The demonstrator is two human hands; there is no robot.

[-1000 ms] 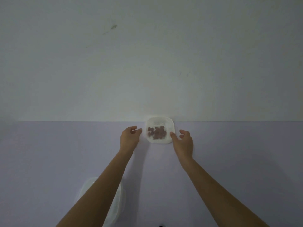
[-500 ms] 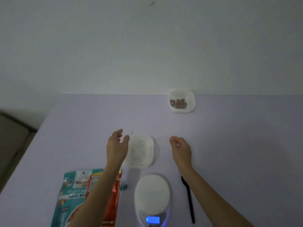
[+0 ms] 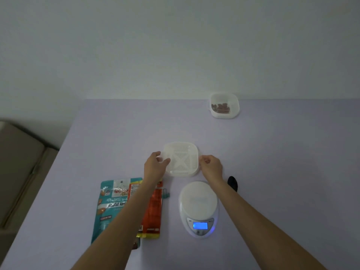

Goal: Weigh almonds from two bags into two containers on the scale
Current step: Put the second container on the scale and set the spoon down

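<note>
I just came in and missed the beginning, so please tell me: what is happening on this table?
A person grips an empty white container at its two sides with the left hand and the right hand, just beyond the scale. The scale's display is lit, its platform bare. A second container, with almonds in it, stands at the far edge of the table. A teal bag and an orange bag lie left of the scale.

One table (image 3: 282, 172) carries two white containers, the empty container (image 3: 181, 158) and the almond container (image 3: 224, 105), two bags, a teal bag (image 3: 113, 203) and a red bag (image 3: 153, 211), one scale (image 3: 198, 208), one black spoon (image 3: 232, 183) and one small clip (image 3: 165, 193), with two hands, left hand (image 3: 154, 168) and right hand (image 3: 211, 168).
</note>
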